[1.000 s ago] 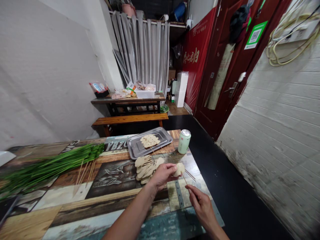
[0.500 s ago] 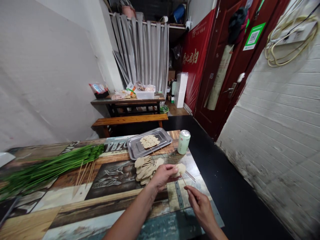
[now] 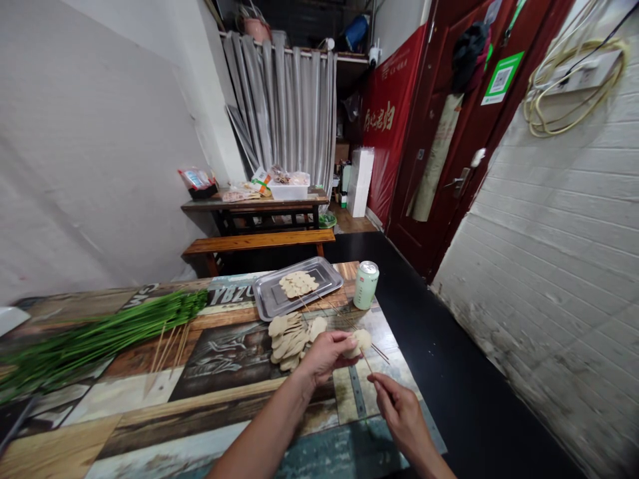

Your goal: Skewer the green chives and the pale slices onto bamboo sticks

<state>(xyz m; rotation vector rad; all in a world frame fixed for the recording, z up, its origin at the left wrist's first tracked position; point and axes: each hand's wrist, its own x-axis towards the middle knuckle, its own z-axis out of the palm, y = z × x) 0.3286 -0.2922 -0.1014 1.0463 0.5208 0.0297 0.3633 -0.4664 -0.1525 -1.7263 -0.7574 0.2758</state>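
My left hand (image 3: 327,354) pinches a pale round food slice (image 3: 361,340) just above the patterned table (image 3: 200,392). My right hand (image 3: 399,412) grips the lower end of a thin bamboo skewer (image 3: 367,363) whose tip points up into that slice. A heap of skewered pale slices (image 3: 292,334) lies on the table just left of my left hand. Behind it a metal tray (image 3: 279,296) carries more slices (image 3: 298,283).
A green drink can (image 3: 366,285) stands by the tray near the table's right edge. A long bundle of green chives (image 3: 100,332) lies at the left, with loose skewers (image 3: 170,342) beside it. Beyond are a bench (image 3: 259,241), another table and a red door (image 3: 459,133).
Both hands and the slice hold nearly the same place; the view has shifted slightly, so things sit a little higher in the picture.
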